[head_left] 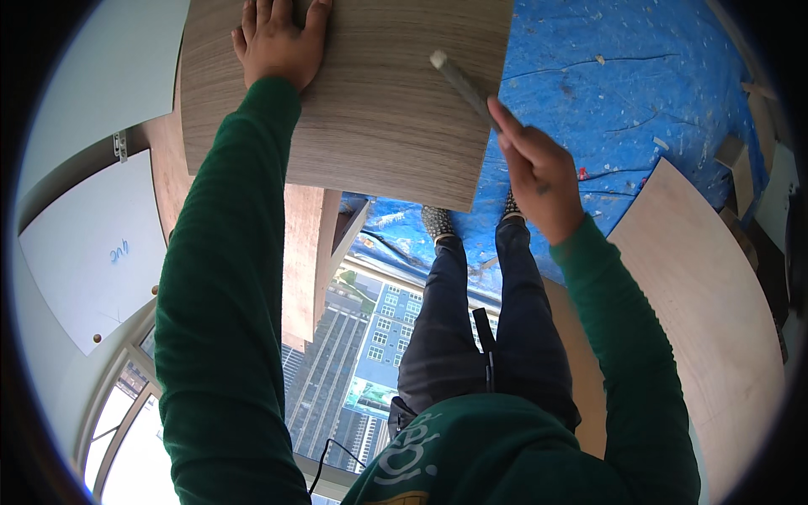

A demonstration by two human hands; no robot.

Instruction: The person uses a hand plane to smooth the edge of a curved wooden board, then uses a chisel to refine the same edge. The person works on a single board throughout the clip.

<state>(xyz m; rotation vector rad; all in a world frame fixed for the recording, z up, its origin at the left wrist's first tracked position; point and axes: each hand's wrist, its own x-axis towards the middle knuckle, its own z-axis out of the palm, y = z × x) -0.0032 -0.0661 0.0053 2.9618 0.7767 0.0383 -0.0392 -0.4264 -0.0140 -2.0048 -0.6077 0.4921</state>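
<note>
1. The wood-grain board [370, 126] fills the top middle of the frame. Its bottom right corner is just above the shoes [437, 222] in this view.
2. The left hand [280, 42] lies on the board, at the top left. It is open, palm down, with its fingers reaching up to the top edge of the frame. It has hold of nothing – it looks like it is pressing the board to keep it steady.
3. The right hand [543, 172] is right of the middle, curled shut around the low end of a gray-brown stick [465, 87]. The stick's pale tip points up and left, over the board. I can't tell if it touches the wood or what kind of tool it is.
4. The step in hand seems to be using the stick on the board, near its right side.
5. The next move, I think, calls for a firm left hand and a careful right one – the tip must go just where it is wanted, without scratching the board's face.
</note>
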